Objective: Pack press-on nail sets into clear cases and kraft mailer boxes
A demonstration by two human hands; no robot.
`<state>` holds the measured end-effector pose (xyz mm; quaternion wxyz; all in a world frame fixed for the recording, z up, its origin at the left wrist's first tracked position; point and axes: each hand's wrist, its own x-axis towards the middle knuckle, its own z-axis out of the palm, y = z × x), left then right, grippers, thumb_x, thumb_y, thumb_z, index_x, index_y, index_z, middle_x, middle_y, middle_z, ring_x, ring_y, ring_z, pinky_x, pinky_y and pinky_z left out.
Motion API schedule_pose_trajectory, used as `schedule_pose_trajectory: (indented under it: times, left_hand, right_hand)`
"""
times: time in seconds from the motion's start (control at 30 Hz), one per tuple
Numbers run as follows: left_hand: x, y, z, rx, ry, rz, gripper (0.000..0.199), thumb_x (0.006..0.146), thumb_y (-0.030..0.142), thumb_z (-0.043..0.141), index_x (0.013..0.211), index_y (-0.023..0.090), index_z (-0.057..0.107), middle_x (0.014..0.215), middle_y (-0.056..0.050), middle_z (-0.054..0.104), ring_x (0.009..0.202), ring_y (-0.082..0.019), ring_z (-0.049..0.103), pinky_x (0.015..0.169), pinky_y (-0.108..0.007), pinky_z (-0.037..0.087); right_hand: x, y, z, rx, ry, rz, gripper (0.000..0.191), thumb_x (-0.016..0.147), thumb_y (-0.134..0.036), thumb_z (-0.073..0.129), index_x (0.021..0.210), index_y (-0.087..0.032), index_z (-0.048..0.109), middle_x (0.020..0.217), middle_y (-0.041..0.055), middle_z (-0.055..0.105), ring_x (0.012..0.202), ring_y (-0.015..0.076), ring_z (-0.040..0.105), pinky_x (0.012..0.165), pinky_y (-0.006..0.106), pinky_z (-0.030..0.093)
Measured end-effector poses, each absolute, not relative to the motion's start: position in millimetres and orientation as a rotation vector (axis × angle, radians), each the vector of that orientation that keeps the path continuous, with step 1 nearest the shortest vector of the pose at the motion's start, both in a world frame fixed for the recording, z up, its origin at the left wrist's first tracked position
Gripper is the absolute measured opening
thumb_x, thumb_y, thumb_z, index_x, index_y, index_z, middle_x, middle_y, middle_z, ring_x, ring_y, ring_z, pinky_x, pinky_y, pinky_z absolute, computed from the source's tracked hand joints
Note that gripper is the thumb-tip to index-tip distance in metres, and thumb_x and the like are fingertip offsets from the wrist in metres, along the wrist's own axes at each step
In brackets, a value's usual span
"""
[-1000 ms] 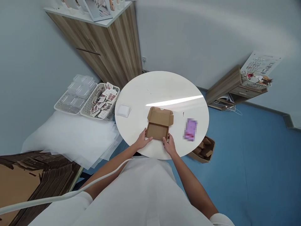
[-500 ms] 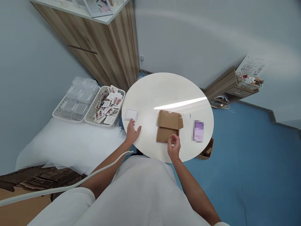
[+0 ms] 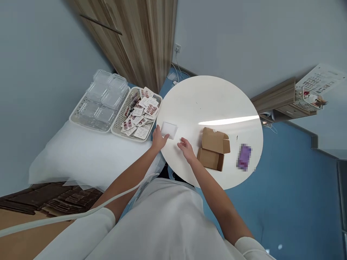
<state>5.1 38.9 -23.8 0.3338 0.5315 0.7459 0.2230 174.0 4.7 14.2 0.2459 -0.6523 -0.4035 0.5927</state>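
Note:
A flat white packet (image 3: 169, 130) lies near the left edge of the round white table (image 3: 214, 97). At its left side is my left hand (image 3: 159, 139), fingers stretched out and thumb spread, the thumb at the packet's lower edge. I cannot tell whether it presses on the packet. My right hand (image 3: 187, 150) hovers over the table between the packet and an open cardboard box (image 3: 214, 140). Its fingers are partly extended and hold nothing visible. The box stands with its lid folded back, and its inside shows bare brown card.
A blurred purple item (image 3: 244, 157) lies right of the box. Left of the table, a basket of printed cards (image 3: 141, 113) adjoins a basket of clear plastic cases (image 3: 101, 99), by white sheeting (image 3: 81, 155). A white cable (image 3: 114, 200) crosses my left arm.
My right hand has left the box and moved left towards the packet. My left hand has stayed beside the packet. The whole view has shifted, so the table sits farther right.

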Motion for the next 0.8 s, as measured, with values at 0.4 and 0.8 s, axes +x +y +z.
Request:
schedule_pose_trajectory:
  times: [0.4,0.8]
  left_hand:
    - [10,33,-20,1.532,1.864,0.376,0.063,0.074,0.04,0.053,0.13,0.02,0.035,0.111,-0.009,0.048,0.107,-0.026,0.045,0.087,-0.036,0.039]
    - [30,-13,-23,0.93,1.583,0.769,0.027,0.068,0.024,0.062,0.094,0.016,0.063,0.104,-0.008,0.054,0.082,-0.015,0.057,0.081,-0.032,0.045]
  right_hand:
    - [156,17,6,-1.855,-1.035,1.544,0.06,0.077,-0.048,0.044,0.131,-0.026,0.027,0.135,0.0061,0.036,0.107,0.018,0.048,0.087,0.031,0.041]
    - [181,-25,-8,-1.822,-0.895,1.426,0.045,0.063,-0.021,0.053,0.107,-0.021,0.047,0.109,0.0059,0.054,0.067,0.0109,0.053,0.061,0.026,0.045]
